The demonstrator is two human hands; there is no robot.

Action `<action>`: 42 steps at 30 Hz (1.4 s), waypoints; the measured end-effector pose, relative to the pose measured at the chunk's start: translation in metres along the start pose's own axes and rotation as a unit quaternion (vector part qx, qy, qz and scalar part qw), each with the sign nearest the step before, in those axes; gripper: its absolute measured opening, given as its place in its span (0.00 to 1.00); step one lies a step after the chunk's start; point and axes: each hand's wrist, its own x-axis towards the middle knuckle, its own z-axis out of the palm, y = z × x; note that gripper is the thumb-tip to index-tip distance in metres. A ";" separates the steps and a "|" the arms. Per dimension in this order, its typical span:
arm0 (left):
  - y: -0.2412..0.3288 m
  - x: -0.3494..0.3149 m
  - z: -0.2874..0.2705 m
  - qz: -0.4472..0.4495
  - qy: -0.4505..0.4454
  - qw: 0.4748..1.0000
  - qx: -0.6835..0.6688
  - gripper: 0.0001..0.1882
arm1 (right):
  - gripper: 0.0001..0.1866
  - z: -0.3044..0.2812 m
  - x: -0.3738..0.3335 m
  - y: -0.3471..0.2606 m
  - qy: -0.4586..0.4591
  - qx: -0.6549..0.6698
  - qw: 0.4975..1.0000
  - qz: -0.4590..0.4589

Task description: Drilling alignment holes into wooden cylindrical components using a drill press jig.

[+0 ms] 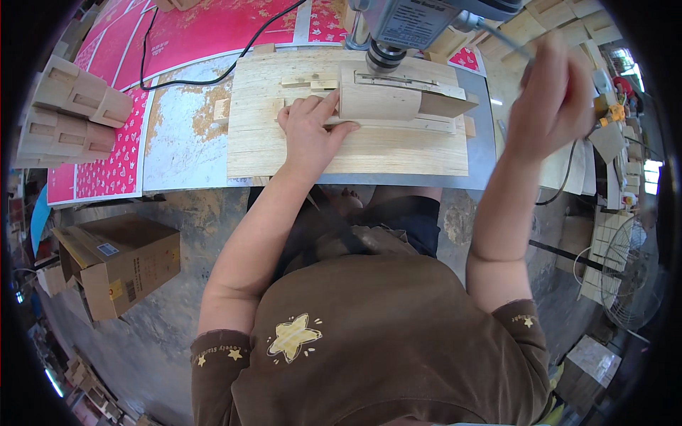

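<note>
L grip [309, 135], thumb & fingers spread wide, touches wood block's [380, 103] L end; block lies just R of it, long axis approx L–R, nearer L than R grip [553, 99], which is blurred by drill lever [503, 38]; can't tell if clasped. Pale board [412, 157] under block, on worktop [480, 153]. Room: cardboard box [135, 266] L, fan [629, 273] R.
</note>
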 end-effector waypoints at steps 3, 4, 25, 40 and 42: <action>0.004 0.005 0.000 -0.061 -0.044 0.995 -0.071 0.29 | 0.17 0.019 0.077 0.000 -0.017 -0.063 0.998 0.011; 0.006 0.007 0.000 -0.084 -0.053 0.988 -0.115 0.28 | 0.17 0.032 0.092 0.009 -0.012 -0.063 0.998 0.008; -0.068 -0.024 -0.170 -0.162 0.018 0.930 -0.329 0.17 | 0.16 -0.018 -0.093 0.041 -0.414 -0.025 0.908 0.051; -0.154 -0.078 -0.174 -0.249 0.367 0.895 0.048 0.38 | 0.17 -0.022 -0.111 0.017 -0.404 -0.042 0.912 0.049; -0.159 -0.084 -0.167 -0.320 0.394 0.860 -0.050 0.40 | 0.17 -0.022 -0.112 0.017 -0.394 -0.045 0.917 0.040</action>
